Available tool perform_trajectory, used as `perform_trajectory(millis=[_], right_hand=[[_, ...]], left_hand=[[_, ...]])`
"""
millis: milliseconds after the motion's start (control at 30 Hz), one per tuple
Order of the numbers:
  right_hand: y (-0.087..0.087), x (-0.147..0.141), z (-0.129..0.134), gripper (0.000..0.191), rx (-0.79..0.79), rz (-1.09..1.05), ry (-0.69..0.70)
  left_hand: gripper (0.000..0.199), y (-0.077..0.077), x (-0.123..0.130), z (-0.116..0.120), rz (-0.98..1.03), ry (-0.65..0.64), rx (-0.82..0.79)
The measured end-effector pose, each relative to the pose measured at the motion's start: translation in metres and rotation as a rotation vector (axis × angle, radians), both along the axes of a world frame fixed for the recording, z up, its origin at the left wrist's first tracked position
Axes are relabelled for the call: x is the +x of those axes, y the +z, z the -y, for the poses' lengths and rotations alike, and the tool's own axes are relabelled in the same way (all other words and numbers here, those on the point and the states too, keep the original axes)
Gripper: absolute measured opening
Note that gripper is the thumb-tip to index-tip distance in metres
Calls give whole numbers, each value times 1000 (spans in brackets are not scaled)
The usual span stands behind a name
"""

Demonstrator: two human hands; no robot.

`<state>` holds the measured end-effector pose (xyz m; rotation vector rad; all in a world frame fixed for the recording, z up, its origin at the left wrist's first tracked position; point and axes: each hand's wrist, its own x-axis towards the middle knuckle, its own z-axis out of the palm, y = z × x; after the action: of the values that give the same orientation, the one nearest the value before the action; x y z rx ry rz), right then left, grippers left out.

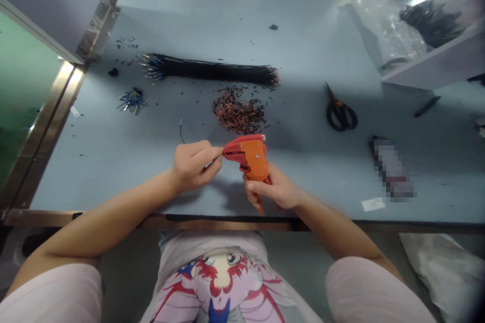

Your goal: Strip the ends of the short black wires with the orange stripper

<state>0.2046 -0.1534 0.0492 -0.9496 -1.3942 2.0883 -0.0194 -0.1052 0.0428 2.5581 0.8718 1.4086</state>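
My right hand [271,189] is wrapped round the handles of an orange and red wire stripper [254,157], its jaws pointing left. Pinched in my left hand [197,164] is a thin black wire [182,135], whose blue-and-metal terminal end sticks out behind the fingers. Its other end is at the stripper's jaws, hidden by my fingertips. Beyond the tool lies a heap of copper strands and black insulation bits [238,112]. Farther back rests a long bundle of black wires [215,70], with blue terminals on the left and bare copper on the right.
A small pile of blue terminals [132,100] lies at left. To the right are black-handled scissors [342,115], a blurred dark oblong object [393,167], a white paper slip [373,204] and a black pen-like object [427,106]. Plastic bags [394,30] sit at back right.
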Motion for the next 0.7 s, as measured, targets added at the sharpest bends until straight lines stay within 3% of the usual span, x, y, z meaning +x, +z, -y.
perform_trajectory(millis=[233,467,700], right_hand=[[-9,-6,0,39,-51,-99,-78],[-2,4,-14,29,-320,-367,-269],[-3,5,-11,28,-351,-362,-252]], left_hand=[[8,-5,4,-4,52,31,-90],[9,-1,0,-9,129,104,-128],[16,-1,-1,-11,143,58,-102]])
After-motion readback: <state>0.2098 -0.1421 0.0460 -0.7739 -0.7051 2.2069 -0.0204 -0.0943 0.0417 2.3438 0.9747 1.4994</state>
